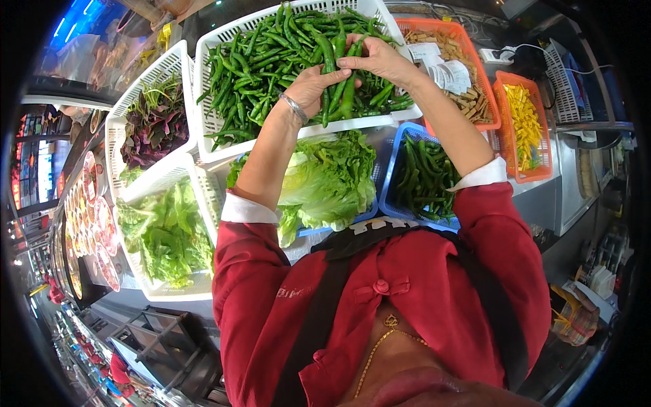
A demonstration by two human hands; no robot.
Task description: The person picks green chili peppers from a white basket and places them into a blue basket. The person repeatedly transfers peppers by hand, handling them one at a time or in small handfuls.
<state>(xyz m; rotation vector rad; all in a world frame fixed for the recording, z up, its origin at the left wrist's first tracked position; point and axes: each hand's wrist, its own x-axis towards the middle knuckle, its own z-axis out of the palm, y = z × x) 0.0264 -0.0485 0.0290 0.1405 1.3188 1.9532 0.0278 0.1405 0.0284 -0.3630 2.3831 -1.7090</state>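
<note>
Both my hands meet over a large white plastic basket [300,133] heaped with green chili peppers [244,76]. Several long peppers [339,96] are bunched in my left hand [318,84], its thumb pressed across them. At their upper part my right hand [374,61] pinches the same bunch between thumb and fingers; some of its fingers are hidden behind the peppers. Below that basket lies a pile of green lettuce [325,183] in a blue basket. To its right, a smaller blue basket [389,178] holds darker green peppers [424,178].
On the left stand white baskets with purple-green leaves [155,124] and lettuce leaves [170,231]. An orange basket [470,51] at right contains wooden clips [470,104] and printed slips [447,71]. Beside it, another orange basket [544,147] holds yellow clips [522,122]. A power strip [496,56] lies behind.
</note>
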